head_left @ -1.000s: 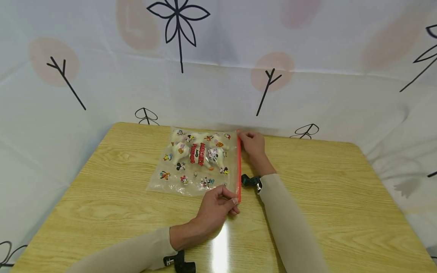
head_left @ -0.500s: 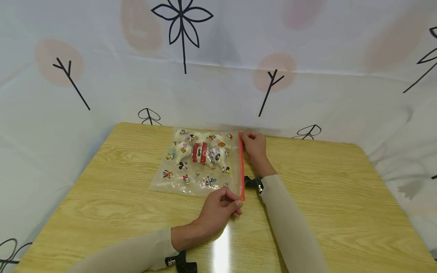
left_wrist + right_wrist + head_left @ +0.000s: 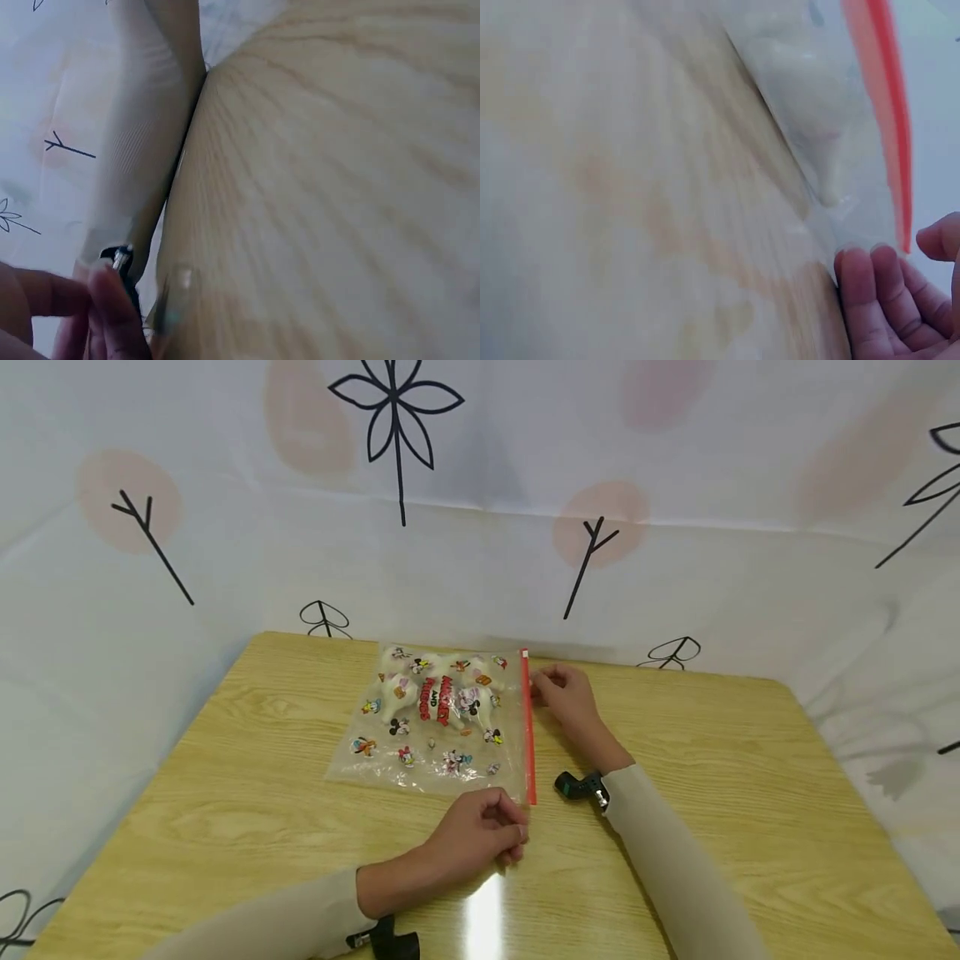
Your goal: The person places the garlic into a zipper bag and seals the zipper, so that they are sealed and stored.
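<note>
A clear zip bag [image 3: 420, 752] printed with cartoon figures and red lettering lies flat at the back of the table. White rounded things [image 3: 400, 692] show through its film; their kind is unclear. Its red zip edge [image 3: 528, 727] runs down the right side, straight from end to end. Just below the bag's near right corner is my left hand [image 3: 472, 835], fingers loosely curled and holding nothing. My right hand [image 3: 566, 693] is beside the upper part of the zip. In the right wrist view its thumb stands apart from the fingers [image 3: 859, 281], which are right at the bag's edge.
The wooden table [image 3: 712, 793] reaches back to a white cloth [image 3: 480, 568] with plant drawings, which also hangs at both sides. Small black cameras [image 3: 577, 787] are strapped at the wrists. A bright reflection [image 3: 483, 918] lies on the near tabletop.
My left hand has let go of the near zip corner and drawn slightly toward me. My right hand has released the far corner and slid nearer along the zip. The bag stays put.
</note>
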Tool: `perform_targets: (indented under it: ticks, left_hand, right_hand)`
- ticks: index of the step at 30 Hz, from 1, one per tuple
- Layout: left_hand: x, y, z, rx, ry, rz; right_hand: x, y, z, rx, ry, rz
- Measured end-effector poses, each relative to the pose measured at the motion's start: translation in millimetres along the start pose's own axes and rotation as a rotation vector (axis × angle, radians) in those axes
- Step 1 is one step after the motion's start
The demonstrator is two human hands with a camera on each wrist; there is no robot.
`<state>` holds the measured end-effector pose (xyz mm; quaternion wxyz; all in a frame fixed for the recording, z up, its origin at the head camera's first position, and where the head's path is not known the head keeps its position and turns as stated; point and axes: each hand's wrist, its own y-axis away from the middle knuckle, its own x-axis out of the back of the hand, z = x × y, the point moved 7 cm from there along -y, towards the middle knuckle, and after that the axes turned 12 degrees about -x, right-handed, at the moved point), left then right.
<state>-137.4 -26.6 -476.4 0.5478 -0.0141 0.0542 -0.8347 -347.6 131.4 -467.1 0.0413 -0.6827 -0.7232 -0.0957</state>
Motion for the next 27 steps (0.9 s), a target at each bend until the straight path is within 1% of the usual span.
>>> perform_targets:
  ticks: [2, 5, 7, 10, 15, 19, 21, 24, 27]
  left_hand:
    - [2.7, 0.5, 3.7, -0.01, -0.052, -0.061]
    - [10.8, -1.2, 12.3, -0.058, -0.147, -0.128]
    - [19.3, -3.3, 18.7, -0.099, -0.214, -0.145]
    - [33.1, -5.6, 27.1, -0.14, -0.294, -0.146]
    - [56.0, -6.4, 37.7, -0.188, -0.389, -0.126]
    - [76.1, -6.4, 50.2, -0.255, -0.499, -0.094]
    - [88.2, -7.0, 58.8, -0.3, -0.584, -0.064]
    - [108.9, -8.2, 72.3, -0.357, -0.698, 0.001]
    - [132.2, -7.0, 83.6, -0.391, -0.776, 0.07]
  right_hand:
    - [2.5, 6, 0, 0.003, 0.015, -0.037]
    - [8.7, 18, 1, -0.005, 0.023, -0.079]
    - [14.1, 25, 2, -0.008, 0.021, -0.096]
    - [22.1, 36, 3, -0.001, 0.023, -0.114]
    - [35.4, 50, 6, 0.034, 0.079, -0.119]
    - [46.1, 61, 8, 0.082, 0.162, -0.11]
    - [51.6, 66, 8, 0.104, 0.21, -0.103]
    - [60.3, 72, 9, 0.125, 0.265, -0.096]
    - [70.2, 77, 11, 0.134, 0.274, -0.097]
